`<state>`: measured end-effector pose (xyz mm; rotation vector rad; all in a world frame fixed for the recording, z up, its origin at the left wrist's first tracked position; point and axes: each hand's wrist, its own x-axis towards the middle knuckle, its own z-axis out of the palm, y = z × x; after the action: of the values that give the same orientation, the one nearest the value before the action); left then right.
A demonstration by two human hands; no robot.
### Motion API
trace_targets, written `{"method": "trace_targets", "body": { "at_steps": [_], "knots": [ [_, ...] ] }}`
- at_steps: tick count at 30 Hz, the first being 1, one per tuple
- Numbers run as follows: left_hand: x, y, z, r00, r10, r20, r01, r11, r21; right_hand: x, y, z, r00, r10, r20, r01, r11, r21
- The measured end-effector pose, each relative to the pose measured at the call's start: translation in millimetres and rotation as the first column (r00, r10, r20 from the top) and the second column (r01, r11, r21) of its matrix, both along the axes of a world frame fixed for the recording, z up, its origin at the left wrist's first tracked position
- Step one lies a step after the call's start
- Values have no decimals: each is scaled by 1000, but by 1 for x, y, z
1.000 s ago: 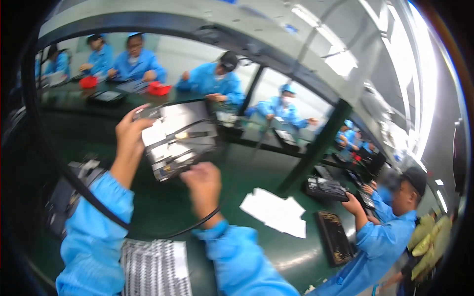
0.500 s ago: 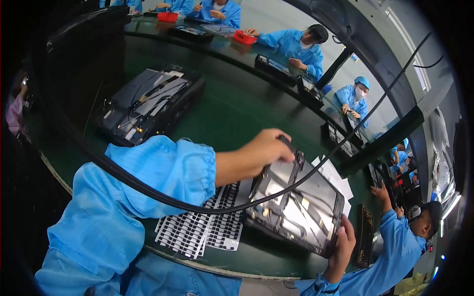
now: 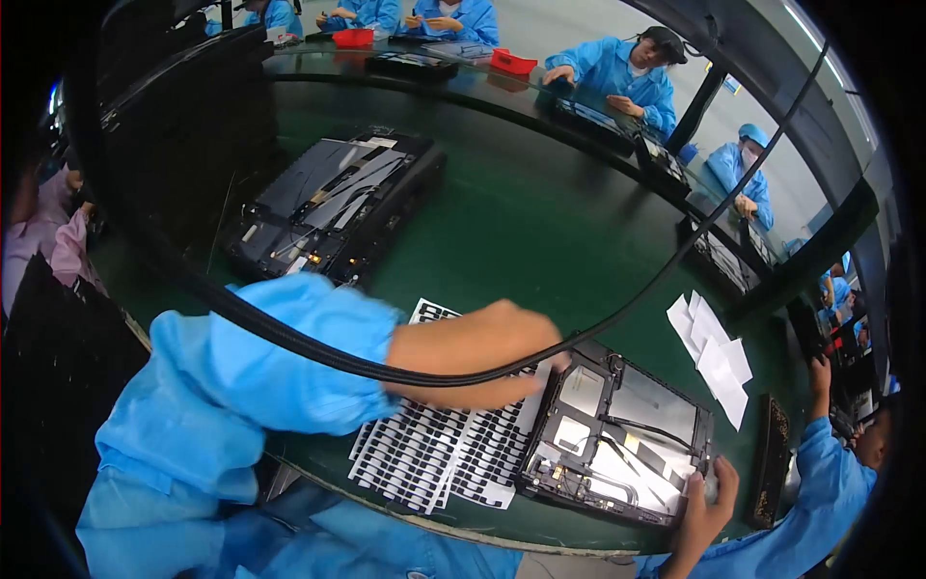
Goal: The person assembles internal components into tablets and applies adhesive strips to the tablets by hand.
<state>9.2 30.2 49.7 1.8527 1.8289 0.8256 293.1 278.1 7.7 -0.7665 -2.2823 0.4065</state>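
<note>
A flat black electronic device [image 3: 627, 425] with silver plates, black cables and a small circuit board lies on the green bench near its front edge. My left hand [image 3: 482, 347], smeared by motion, hovers at the device's upper left corner, over the sticker sheets; its fingertips are too blurred to read. My right hand [image 3: 706, 502] is at the device's lower right corner, thumb against the edge and fingers spread apart. White sheets with rows of black stickers [image 3: 429, 458] lie left of the device, partly under my left forearm.
Another black device [image 3: 323, 203] with cables stands at the back left. White paper pieces [image 3: 714, 352] lie to the right, near a dark narrow tray [image 3: 770, 463]. A black cable [image 3: 666, 285] arcs across the view. People in blue work across the bench, near red bins [image 3: 513, 62].
The tilted device has come down flat onto the bench. My left hand has left its upper corner and moved left. My right hand's fingers have loosened from its edge.
</note>
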Motion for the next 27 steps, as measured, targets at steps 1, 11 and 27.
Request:
{"method": "trace_targets", "body": {
  "at_steps": [1, 11, 27],
  "knots": [
    [4, -10, -8, 997, -40, -69, 40, 999, 0, 1, -11, 7, 996, 70, 51, -74, 994, 79],
    [21, -37, -45, 971, -14, -237, 52, 987, 152, -115, -124, 43, 445, 743, 501, -860, 511, 6],
    [21, -23, -47, 973, 17, -230, 40, 969, 242, -137, -158, 35, 781, 278, 559, -460, 861, 215]
  ]
}}
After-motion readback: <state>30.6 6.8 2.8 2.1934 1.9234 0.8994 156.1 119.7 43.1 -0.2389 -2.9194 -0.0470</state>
